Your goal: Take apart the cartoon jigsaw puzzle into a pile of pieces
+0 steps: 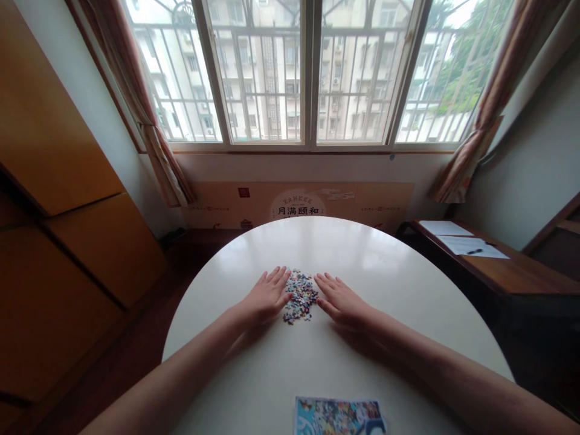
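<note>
A small heap of colourful jigsaw pieces (pixel 299 296) lies near the middle of the round white table (pixel 371 266). My left hand (pixel 267 296) lies flat on the table just left of the heap, fingers stretched out and touching its edge. My right hand (pixel 341 297) lies flat on the other side, fingers straight, its thumb side against the pieces. Neither hand holds anything. A colourful printed picture sheet (pixel 339 417) rests at the table's near edge.
A dark wooden side table (pixel 512 272) with white papers (pixel 471 244) and a pen stands at the right. Orange-brown cabinets (pixel 67 229) line the left wall. A barred window (pixel 312 72) with curtains sits behind, above a printed cardboard panel (pixel 299 205).
</note>
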Motion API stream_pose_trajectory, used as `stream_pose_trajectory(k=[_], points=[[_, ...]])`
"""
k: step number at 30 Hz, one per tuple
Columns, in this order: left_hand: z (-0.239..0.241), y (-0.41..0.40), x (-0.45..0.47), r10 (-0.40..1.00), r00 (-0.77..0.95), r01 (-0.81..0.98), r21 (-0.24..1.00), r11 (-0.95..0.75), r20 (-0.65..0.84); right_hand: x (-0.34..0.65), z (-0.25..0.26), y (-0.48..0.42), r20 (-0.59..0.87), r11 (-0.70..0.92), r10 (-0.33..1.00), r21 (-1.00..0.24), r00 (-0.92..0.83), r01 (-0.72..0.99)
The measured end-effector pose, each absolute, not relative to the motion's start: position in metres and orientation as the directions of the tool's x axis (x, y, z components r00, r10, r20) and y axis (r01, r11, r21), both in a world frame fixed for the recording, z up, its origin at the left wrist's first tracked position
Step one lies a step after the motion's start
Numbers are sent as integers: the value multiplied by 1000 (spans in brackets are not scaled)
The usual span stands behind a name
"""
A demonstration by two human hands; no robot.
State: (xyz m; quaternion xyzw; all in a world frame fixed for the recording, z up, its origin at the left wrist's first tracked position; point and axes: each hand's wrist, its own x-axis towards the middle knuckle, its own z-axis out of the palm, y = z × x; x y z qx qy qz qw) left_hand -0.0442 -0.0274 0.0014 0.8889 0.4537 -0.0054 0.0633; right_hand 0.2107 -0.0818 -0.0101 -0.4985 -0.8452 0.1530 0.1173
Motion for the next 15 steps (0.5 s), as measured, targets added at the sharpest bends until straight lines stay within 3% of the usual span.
stream_pose_trajectory(k=[6,15], points=[[2,7,-35,720,690,723,116,-681,-76,192,9,-110,52,690,698,-318,-715,650],[-2,8,-57,806,585,811,86,-579,-91,216,1,-104,-22,625,755,-281,-656,729]])
